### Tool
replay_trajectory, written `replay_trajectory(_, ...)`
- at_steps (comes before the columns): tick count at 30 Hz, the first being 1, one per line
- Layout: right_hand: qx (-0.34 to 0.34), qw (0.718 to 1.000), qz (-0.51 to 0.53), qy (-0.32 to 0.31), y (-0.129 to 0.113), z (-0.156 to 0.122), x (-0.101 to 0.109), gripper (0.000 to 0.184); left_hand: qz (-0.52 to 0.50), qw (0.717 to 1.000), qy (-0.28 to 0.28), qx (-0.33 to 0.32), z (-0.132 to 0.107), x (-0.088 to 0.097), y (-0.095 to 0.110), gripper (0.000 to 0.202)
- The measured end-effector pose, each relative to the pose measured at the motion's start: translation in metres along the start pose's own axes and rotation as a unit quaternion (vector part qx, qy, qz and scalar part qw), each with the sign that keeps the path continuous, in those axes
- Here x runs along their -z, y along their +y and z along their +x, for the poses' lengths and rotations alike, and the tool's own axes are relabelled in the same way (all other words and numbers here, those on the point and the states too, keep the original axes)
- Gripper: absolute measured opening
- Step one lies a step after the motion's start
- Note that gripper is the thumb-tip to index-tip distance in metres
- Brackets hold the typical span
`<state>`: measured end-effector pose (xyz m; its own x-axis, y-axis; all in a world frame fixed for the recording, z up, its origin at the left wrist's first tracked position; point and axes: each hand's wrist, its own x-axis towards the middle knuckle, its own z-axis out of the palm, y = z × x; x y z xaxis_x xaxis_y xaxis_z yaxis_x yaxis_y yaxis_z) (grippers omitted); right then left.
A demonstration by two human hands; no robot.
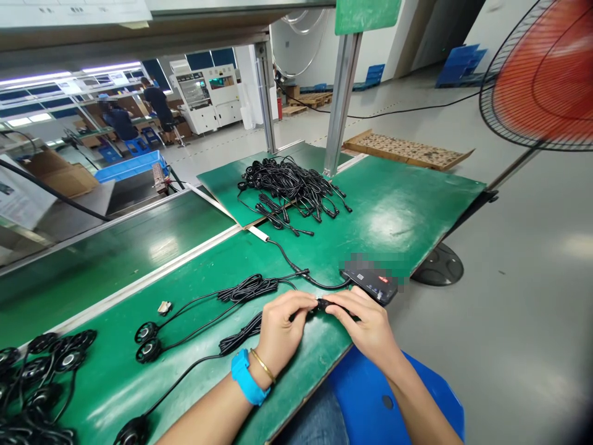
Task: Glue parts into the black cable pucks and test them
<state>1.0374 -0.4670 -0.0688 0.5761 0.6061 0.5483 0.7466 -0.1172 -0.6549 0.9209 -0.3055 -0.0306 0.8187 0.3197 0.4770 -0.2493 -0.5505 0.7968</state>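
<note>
Fingers (306,301) of left hand (282,324) and right hand (365,324) clenched on a black cable plug (324,304), green bench mat (310,364) beneath

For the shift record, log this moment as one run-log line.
left hand: holds black cable connector | right hand: holds same connector | nearby: black device, coiled black cables

Nothing legible. The black electronic box (370,283) shows only small red marking and a blurred patch; print on the paper sheet (69,8) is unreadable.
</note>
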Motion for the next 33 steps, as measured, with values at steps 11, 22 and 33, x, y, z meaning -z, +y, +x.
replay_trajectory(11, -0.016, 1.000, -0.010, -0.002, 0.000, -0.001, -0.002, 0.016, 0.027, 0.999, -0.008, -0.016, -0.001, 0.000, -0.002, 0.021)
replay_trajectory(22, -0.047, 0.997, -0.047, -0.049, -0.002, 0.005, 0.017, 0.028, -0.014, 0.996, 0.077, 0.046, 0.000, -0.007, -0.002, 0.013)
replay_trajectory(33, 0.018, 0.975, -0.196, -0.106, 0.007, 0.025, 0.019, 0.028, -0.081, 0.990, 0.060, 0.095, 0.000, -0.006, -0.002, 0.017)
